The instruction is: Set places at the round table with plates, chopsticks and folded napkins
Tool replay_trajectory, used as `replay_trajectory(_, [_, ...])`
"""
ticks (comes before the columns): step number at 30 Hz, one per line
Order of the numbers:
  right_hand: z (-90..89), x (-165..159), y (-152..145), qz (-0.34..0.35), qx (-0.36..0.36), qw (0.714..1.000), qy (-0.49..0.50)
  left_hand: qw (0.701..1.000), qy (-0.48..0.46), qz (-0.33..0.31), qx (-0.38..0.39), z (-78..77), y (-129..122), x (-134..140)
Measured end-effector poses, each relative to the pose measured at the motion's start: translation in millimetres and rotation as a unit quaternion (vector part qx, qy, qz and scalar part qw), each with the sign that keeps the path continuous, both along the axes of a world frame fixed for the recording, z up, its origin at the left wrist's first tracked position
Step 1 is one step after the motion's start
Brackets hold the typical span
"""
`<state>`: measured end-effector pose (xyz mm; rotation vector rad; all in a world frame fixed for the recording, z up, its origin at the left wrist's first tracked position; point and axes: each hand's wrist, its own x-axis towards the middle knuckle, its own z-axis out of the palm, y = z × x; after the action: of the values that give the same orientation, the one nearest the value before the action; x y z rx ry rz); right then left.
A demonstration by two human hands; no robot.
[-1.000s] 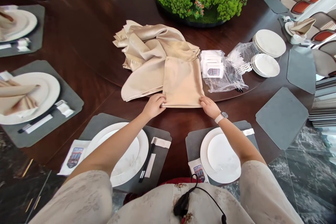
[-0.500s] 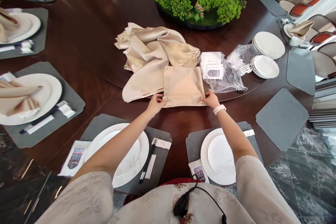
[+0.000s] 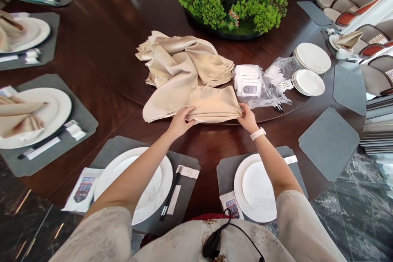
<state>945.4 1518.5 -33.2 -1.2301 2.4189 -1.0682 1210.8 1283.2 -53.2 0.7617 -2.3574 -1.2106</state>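
Note:
A beige cloth napkin (image 3: 215, 100), folded into a flat band with its near edge in layers, lies over the rim of the table's raised turntable. My left hand (image 3: 181, 122) pinches its left end, thumb and fingers closed on the cloth. At the other end my right hand (image 3: 247, 118), with a pale watch band on the wrist, grips the near right corner. Directly behind is a loose heap of beige napkins (image 3: 184, 59), some touching the folded one. To the right, a clear plastic bag (image 3: 272, 90) lies beside white printed packets (image 3: 248, 82).
White plates (image 3: 313, 58) and smaller plates (image 3: 308, 82) are stacked at the right. A green miniature-tree centrepiece (image 3: 211, 0) stands behind. Nearest me are two place settings, a left plate (image 3: 166, 188) with chopsticks (image 3: 170, 192) and a right plate (image 3: 254, 188). Bare grey placemats (image 3: 330, 143) lie rightward.
The napkin's near edge has been folded over, away from me, making it a shorter, thicker band. Both hands still hold its ends. The view has shifted slightly.

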Motion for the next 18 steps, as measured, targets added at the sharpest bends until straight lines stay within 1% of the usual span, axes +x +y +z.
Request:
replay_trajectory(1, [-1.7,2.5,0.0,0.011,-0.012,0.999,0.034,0.998,-0.014,0.001,-0.056,1.9,-1.5,-1.9])
replay_trajectory(3, [-7.3,8.4,-0.3,0.024,-0.018,0.995,0.092,0.991,-0.041,0.014,-0.129,2.7,-1.9,-4.8])
replay_trajectory(5, [-14.1,14.8,0.5,0.029,0.003,0.991,0.134,0.985,-0.06,0.035,-0.16,-0.6,0.4,-6.1])
replay_trajectory(7, [-19.8,20.9,3.9,0.033,0.043,0.985,0.163,0.982,-0.063,0.047,-0.173,-6.6,4.2,-5.5])
replay_trajectory(10, [-24.1,26.5,14.7,0.051,0.095,0.975,0.194,0.979,-0.043,0.039,-0.194,-15.3,8.9,-1.2])
replay_trajectory(12, [-24.9,26.6,24.2,0.084,0.09,0.971,0.204,0.976,-0.022,0.012,-0.215,-17.9,10.2,3.1])
replay_trajectory(14, [-25.1,24.3,33.6,0.137,0.066,0.969,0.196,0.973,-0.008,-0.046,-0.225,-17.1,10.0,7.6])
replay_trajectory(16, [-24.7,20.9,41.2,0.185,0.051,0.967,0.165,0.971,-0.01,-0.122,-0.206,-14.1,9.0,11.1])
replay_trajectory(17, [-24.1,19.2,43.7,0.192,0.049,0.97,0.141,0.971,-0.017,-0.148,-0.187,-12.4,8.3,12.1])
replay_trajectory(18, [-23.4,17.5,45.0,0.183,0.046,0.976,0.111,0.973,-0.028,-0.159,-0.163,-10.9,7.4,12.4])
